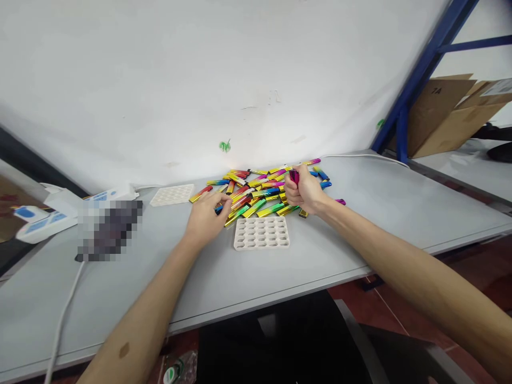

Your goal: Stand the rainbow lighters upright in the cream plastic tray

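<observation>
A heap of shiny lighters (261,212) in gold, red, green, blue and purple lies against the wall. My right hand (307,191) is closed in a fist around a purple lighter (294,176), held upright over the right part of the heap. At the heap's left edge, my left hand (208,210) has its fingers curled, and the dark blue end of a lighter (218,209) shows beneath its thumb. In front of the heap sits a white tray with rows of slots (261,247), between my two forearms.
Another white slotted tray (172,195) lies by the wall at left. Further left are a white power strip (108,195), a pixelated dark object (114,229) with a white cable, and white-and-blue packaging (48,218). Cardboard boxes (444,117) stand behind a blue frame (416,74) at right.
</observation>
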Tool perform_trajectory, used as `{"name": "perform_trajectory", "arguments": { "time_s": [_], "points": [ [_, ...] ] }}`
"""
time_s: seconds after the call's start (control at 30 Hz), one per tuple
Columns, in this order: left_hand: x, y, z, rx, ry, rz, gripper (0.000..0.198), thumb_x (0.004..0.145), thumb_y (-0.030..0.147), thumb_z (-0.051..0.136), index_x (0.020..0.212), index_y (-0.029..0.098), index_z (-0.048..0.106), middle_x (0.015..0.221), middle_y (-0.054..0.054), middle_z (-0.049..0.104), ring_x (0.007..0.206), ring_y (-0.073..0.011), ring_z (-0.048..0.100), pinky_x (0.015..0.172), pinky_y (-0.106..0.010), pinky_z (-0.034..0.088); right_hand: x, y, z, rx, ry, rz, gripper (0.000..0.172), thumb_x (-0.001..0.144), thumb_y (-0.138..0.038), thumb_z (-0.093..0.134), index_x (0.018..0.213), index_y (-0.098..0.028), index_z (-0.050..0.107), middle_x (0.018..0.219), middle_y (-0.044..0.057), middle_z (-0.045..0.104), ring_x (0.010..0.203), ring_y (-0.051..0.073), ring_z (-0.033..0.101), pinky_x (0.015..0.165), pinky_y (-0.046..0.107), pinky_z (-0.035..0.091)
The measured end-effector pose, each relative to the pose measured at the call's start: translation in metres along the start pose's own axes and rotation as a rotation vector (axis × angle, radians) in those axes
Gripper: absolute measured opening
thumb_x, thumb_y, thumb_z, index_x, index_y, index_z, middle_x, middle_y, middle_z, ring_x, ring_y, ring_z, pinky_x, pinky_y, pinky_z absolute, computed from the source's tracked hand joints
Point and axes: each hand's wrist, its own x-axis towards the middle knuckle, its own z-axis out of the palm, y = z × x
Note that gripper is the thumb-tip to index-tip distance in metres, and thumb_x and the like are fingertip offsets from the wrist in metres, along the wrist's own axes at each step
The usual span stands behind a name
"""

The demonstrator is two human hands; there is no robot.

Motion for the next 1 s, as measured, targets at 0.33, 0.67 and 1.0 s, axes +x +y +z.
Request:
{"name": "perform_trajectory", "arguments": {
  "time_s": [0.33, 0.67, 1.0],
  "points": [
    [0.0, 0.002, -0.002, -0.014, 0.001, -0.014, 0.02, 0.093, 0.032, 0.05, 0.089, 0.024, 0.068, 0.084, -0.003, 0.075, 0.088, -0.0229, 0.064, 0.083, -0.037, 0.051, -0.001, 0.002, 0.001, 0.024, -0.023, 0.005, 0.057, 0.094, -0.067, 0.039, 0.058, -0.025, 0.025, 0.043, -0.009, 0.015, 0.039, 0.007, 0.007, 0.036, 0.023, 0.008],
    [-0.001, 0.005, -0.004, -0.01, -0.002, 0.019, 0.019, 0.093, 0.031, 0.05, 0.087, 0.024, 0.067, 0.091, -0.004, 0.074, 0.091, -0.0236, 0.061, 0.088, -0.039, 0.05, -0.004, -0.001, 0.002, 0.02, -0.023, 0.024, 0.049, 0.099, -0.052, 0.03, 0.059, -0.025, 0.027, 0.043, -0.008, 0.017, 0.039, 0.008, 0.007, 0.036, 0.022, 0.01],
    [-0.009, 0.012, -0.023, 0.005, -0.336, 0.22, 0.055, 0.065, 0.067, 0.08, 0.107, 0.031, 0.073, 0.138, -0.006, 0.057, 0.134, -0.037, 0.038, 0.113, -0.058, 0.034, -0.001, 0.01, 0.002, -0.176, -0.142, -0.11, 0.032, 0.089, -0.048, 0.067, 0.078, -0.018, 0.061, 0.071, -0.001, 0.056, 0.062, 0.011, 0.052, 0.062, 0.024, 0.045]
  ]
}}
